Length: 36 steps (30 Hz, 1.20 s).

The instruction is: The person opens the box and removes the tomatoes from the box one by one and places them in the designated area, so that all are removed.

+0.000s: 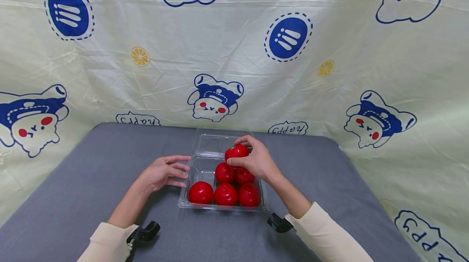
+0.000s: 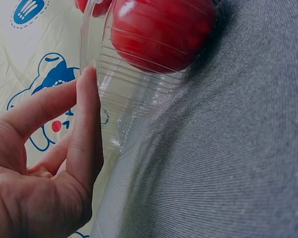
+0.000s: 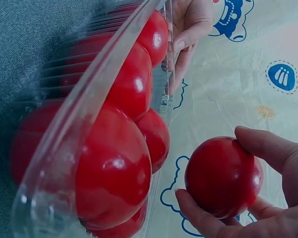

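A clear plastic box (image 1: 198,168) sits on the grey cloth with its hinged lid (image 1: 216,142) laid back. Inside, three red tomatoes (image 1: 225,194) line the near side, and two more tomatoes (image 1: 224,172) stand behind them, toward the right. My right hand (image 1: 259,162) holds another glossy tomato (image 3: 223,177) above the box's back right part, thumb on one side and fingers on the other. At the left side of the box, my left hand (image 1: 161,173) has its fingers extended, and the fingertips touch the box's rim (image 2: 87,54).
The grey cloth-covered table (image 1: 91,172) spreads around the box. Behind it hangs a pale curtain (image 1: 234,42) printed with bears, blue badges and orange slices. Black wrist cameras (image 1: 146,232) are strapped on both forearms.
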Available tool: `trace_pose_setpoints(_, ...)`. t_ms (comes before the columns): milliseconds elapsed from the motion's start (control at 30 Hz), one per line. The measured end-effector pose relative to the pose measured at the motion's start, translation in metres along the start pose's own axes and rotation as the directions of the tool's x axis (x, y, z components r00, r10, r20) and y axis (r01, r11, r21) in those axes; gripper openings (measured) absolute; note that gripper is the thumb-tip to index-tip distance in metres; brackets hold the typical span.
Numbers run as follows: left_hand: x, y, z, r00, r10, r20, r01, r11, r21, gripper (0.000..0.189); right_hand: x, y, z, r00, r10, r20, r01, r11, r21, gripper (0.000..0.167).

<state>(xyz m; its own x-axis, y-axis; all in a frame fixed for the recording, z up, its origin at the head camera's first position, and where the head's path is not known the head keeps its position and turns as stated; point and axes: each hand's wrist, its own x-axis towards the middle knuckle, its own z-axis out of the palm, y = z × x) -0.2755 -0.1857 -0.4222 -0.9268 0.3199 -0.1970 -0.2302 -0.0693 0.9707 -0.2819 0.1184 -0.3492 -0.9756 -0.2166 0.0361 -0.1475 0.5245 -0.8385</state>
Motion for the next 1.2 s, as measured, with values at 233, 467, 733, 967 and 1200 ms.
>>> trace_pose_setpoints(233, -0.001, 0.000, 0.000, 1.000, -0.002, 0.000, 0.002, 1.000, 0.000, 0.060, -0.001, 0.000, 0.000, 0.999, -0.021, -0.047, 0.020, 0.999, -0.028, 0.054)
trace_pose_setpoints(467, -0.001, -0.001, 0.000, 1.000, 0.003, 0.006, -0.003, 1.000, 0.000, 0.060, -0.001, 0.001, -0.001, 0.998, -0.008, -0.068, 0.004, 0.998, -0.056, 0.055)
trace_pose_setpoints(733, 0.000, -0.001, -0.001, 1.000, -0.005, -0.005, 0.005, 1.000, 0.002, 0.060, 0.000, 0.002, -0.005, 0.998, -0.012, -0.064, 0.008, 0.998, -0.062, 0.057)
trace_pose_setpoints(967, 0.000, 0.001, 0.000, 1.000, -0.018, -0.023, 0.019, 1.000, 0.010, 0.060, -0.001, 0.004, -0.010, 0.999, -0.019, -0.040, 0.016, 0.997, -0.080, 0.062)
trace_pose_setpoints(1200, -0.001, 0.002, 0.001, 1.000, -0.013, -0.016, 0.013, 1.000, 0.011, 0.060, -0.001, 0.007, -0.015, 1.000, -0.016, -0.027, 0.012, 0.992, -0.127, 0.067)
